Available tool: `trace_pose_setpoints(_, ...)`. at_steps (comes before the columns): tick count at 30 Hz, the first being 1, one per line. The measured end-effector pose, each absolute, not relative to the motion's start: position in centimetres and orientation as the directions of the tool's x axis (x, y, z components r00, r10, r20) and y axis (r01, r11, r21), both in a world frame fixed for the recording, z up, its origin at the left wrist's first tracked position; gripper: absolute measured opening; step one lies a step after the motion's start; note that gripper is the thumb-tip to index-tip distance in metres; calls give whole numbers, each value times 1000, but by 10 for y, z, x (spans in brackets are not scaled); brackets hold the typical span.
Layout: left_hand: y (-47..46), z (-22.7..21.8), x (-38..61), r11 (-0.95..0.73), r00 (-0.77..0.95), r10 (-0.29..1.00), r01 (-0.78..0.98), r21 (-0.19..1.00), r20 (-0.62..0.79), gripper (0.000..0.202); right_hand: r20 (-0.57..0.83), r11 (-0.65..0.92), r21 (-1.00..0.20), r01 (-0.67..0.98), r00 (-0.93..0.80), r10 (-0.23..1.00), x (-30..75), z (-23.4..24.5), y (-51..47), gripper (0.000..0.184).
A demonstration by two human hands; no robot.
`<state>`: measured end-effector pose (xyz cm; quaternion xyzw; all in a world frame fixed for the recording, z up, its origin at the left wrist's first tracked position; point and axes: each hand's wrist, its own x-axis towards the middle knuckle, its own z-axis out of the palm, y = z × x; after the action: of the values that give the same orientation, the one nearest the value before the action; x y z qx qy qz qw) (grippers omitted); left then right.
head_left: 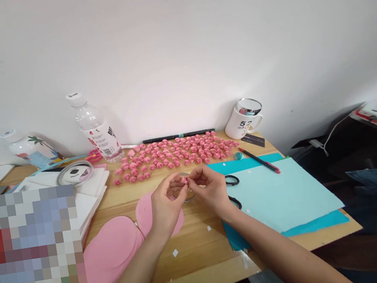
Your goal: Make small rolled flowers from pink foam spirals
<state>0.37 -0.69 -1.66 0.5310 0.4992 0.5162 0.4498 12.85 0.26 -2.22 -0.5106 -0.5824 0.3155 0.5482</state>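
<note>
Here, hands (169,200) (211,186) pinch pink paper (185,180); something silvery (248,106) tops the mug (236,125).

- Mug (234,127): a black "5" reads clearly on the white side; the characters beside and below it are too small to be sure of.
- Tall bottle (87,116): its label (99,140) bears red and dark print, a barcode and large sideways dark letters, wording unclear.
- Bottle cap (76,100): dark marking, unreadable.
- Short bottle (30,148): red lettering beside a palm tree picture, unreadable.
- Tape roll (75,172): small dark mark, unreadable.
- Dark card (253,140): faint pale print, too small to read.
</note>
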Motion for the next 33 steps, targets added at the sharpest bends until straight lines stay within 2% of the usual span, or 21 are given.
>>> trace_pose_setpoints(8,-10,-12,6,-190,-98,973,164,968,208,11,252,234,-959,160,105,962,123,-22,-3,10)
trace_pose_setpoints(19,-9,-17,0,-414,-4,894,382,827,449,16,379,339,-867,366,42,924,127,-21,-2,8)
trace_pose_setpoints(23,-8,-19,0,-442,17,877,422,791,481,16,469,428,-765,482,-40,882,130,-22,0,12)
trace_pose_setpoints(27,-7,-21,-1,-449,36,870,465,763,491,14,474,439,-707,555,-89,876,132,-26,2,12)
trace_pose_setpoints(29,-7,-21,-1,-453,42,868,480,751,496,14,459,422,-705,570,-87,884,131,-27,2,10)
trace_pose_setpoints(33,-7,-22,0,-461,57,865,480,747,498,14,405,363,-781,508,-32,914,129,-27,1,13)
